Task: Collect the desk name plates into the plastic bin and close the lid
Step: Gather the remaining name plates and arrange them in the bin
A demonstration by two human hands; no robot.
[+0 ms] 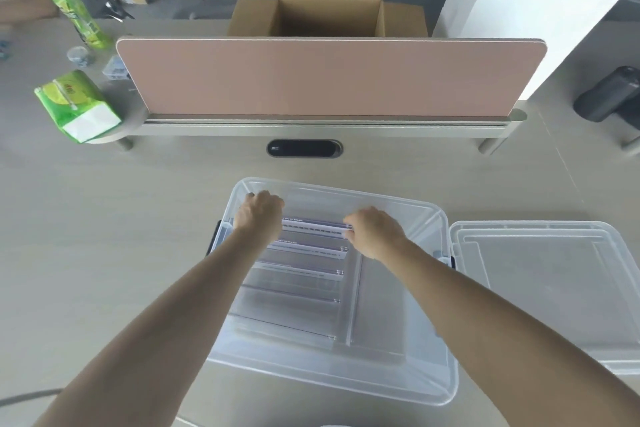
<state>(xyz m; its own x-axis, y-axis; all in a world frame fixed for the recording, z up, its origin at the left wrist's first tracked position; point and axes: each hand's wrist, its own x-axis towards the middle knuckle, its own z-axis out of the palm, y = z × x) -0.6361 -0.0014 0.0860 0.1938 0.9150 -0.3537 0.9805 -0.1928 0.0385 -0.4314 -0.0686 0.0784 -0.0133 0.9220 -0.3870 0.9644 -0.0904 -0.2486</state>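
A clear plastic bin (398, 381) stands open on the desk in front of me. Several clear acrylic name plates (298, 284) lie in a row inside it, at its left side. Both my hands reach into the far end of the bin and hold one name plate (313, 227) by its ends: my left hand (258, 215) at the left end, my right hand (374, 230) at the right end. The bin's clear lid (540, 281) lies flat on the desk to the right of the bin.
A pink desk divider (329, 76) runs across behind the bin. Beyond it stand an open cardboard box (329, 10) and a white box (526, 10); another person's hand hovers there. A green tissue pack (76, 104) and green bottle (74, 10) are at left, a black object (609, 94) at right.
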